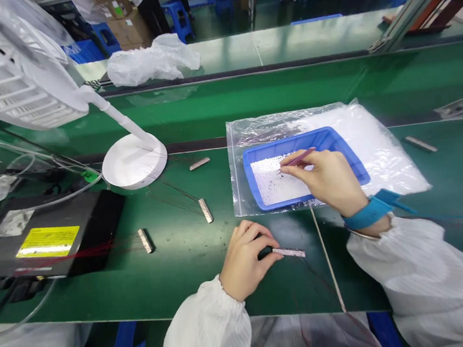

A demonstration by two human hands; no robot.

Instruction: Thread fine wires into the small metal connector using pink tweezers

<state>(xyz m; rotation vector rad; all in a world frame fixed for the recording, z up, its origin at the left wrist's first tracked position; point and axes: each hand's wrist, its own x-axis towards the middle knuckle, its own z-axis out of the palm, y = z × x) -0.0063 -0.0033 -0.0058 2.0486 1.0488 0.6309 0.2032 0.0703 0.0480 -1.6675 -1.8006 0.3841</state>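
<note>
Between thumb and fingers, my left hand point(246, 257) pinches a small bar-shaped part point(290, 252) with thin dark wires trailing from it toward the table's near edge. My right hand point(327, 177) grips a pair of pinkish tweezers point(298, 158) over a blue tray point(308, 139). Small white pieces with dark specks point(277, 179) cover much of the tray's bottom, and the tweezer tips are down at them. Under the tray lies a clear zip bag point(386, 151), filled with white material on its right side. A blue wrist strap point(368, 214) circles my right wrist.
Similar small parts point(205, 210) with fine wires lie left on the green table point(192, 271); another point(421, 143) lies far right. A white fan point(135, 161) stands back left, beside a black box point(51, 236) with a yellow label. Crumpled plastic point(153, 60) rests beyond the ledge.
</note>
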